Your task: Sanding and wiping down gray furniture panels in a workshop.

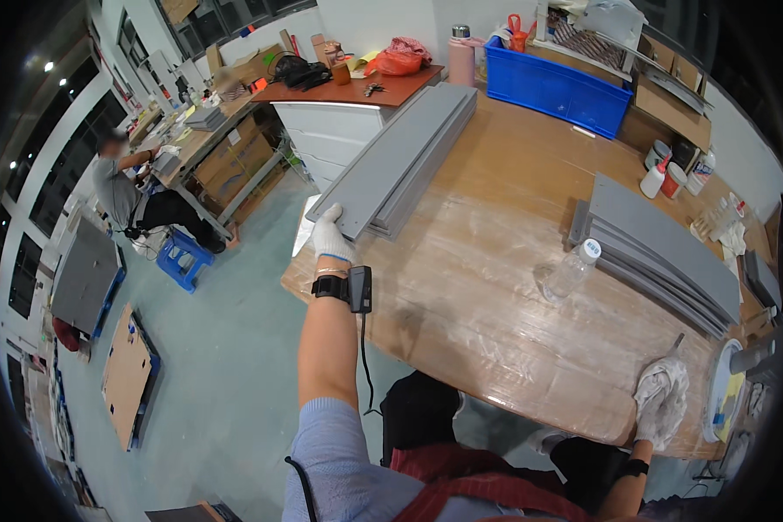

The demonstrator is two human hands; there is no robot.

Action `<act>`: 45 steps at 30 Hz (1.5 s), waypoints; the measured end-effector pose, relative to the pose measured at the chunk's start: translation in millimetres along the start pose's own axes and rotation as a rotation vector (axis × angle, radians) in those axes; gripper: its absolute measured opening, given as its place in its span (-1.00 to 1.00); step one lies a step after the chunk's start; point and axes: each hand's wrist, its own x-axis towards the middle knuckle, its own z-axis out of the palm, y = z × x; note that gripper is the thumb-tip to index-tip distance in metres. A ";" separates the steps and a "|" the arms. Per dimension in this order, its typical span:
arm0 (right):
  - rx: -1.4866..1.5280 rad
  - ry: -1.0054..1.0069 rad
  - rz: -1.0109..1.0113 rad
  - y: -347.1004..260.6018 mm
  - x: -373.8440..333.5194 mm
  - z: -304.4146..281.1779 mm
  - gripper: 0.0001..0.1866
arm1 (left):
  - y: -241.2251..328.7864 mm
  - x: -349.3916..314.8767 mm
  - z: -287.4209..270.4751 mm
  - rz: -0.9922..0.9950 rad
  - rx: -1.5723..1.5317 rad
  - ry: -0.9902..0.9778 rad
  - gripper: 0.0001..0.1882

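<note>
In a white glove, my left hand (331,235) grips the near left corner of a long flat grey panel (409,157), its thumb on top. That panel lies uppermost on a stack of similar panels at the table's left side. My right hand (648,428) is at the near right edge, closed on a crumpled white cloth (663,391) that hides most of its fingers. A thin dark tool (677,345) sticks out past the cloth. A second stack of grey panels (657,248) lies to the right, and a clear bottle with a white cap (568,271) stands beside it.
A blue crate (555,85) and a pink flask (463,59) stand at the table's far side. Glue bottles and jars (672,178) line the right. Beyond the left corner is a white drawer cabinet (322,130). Farther left, another person (130,187) sits on a blue stool (183,259).
</note>
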 end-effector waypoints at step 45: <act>0.217 0.234 -0.176 -15.7 -10.0 -33.9 -0.53 | -244.2 -186.0 131.2 0.424 1.087 -0.601 -0.46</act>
